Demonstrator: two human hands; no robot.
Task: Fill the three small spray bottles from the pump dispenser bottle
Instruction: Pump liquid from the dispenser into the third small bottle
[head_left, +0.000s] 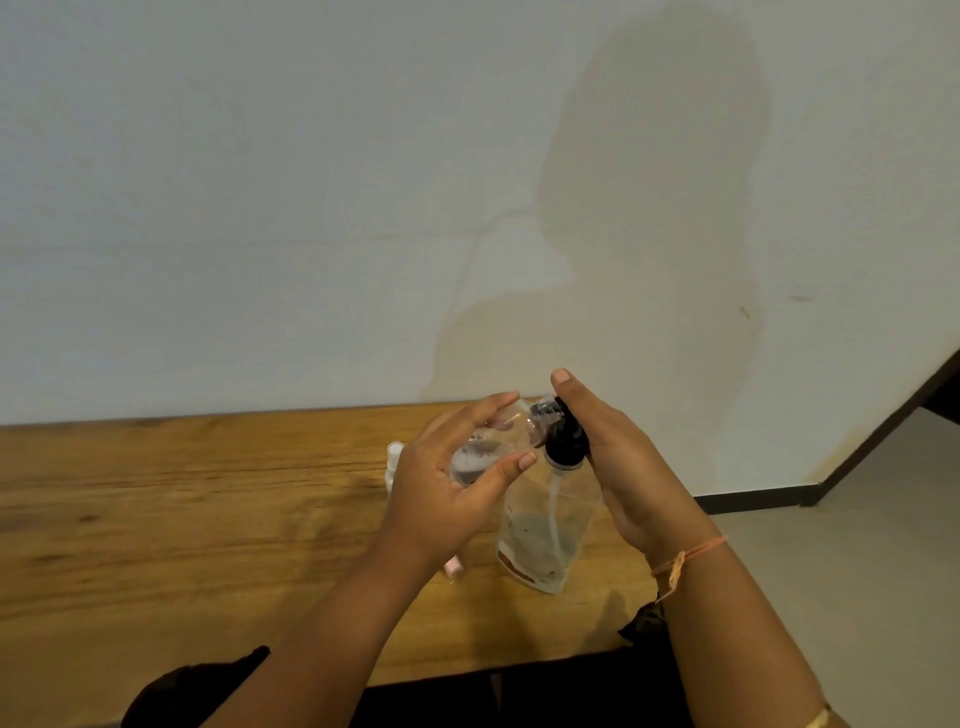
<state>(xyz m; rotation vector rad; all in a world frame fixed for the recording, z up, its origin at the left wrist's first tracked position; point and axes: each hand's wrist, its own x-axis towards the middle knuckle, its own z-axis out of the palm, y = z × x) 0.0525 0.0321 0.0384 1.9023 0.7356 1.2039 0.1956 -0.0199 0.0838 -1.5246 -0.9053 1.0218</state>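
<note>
One small spray bottle (485, 447) is up in my left hand (441, 499), tipped on its side with its open neck turned right toward the black pump head (563, 441) of the dispenser (545, 525). My left fingers (511, 465) are curled round the little bottle's body, thumb below and the rest above, pinching it; some liquid already lies in its lower side. My right hand (618, 467) sits over the pump, palm against the head and fingers held together and stretched upward; whether it is actually pressing down I cannot tell.

The dispenser stands on the tabletop (208, 519) near its right end, close to the near edge. It looks like clear, thin plastic with only a little liquid at the bottom around the dip tube, so I judge it light and easy to tip or skid when the pump is pushed. I would press straight down on the head, not sideways, and steady the body if it shifts.

The small bottle looks light, smooth and rigid, likely slippery if wet. Holding it round the middle, as now, seems right, leaving the neck clear under the spout.

Another small white bottle (394, 465) stands just left of my left hand, mostly hidden. A pink piece (453, 566) peeks out beneath my left wrist; what it is I cannot tell. The third bottle I cannot see
</note>
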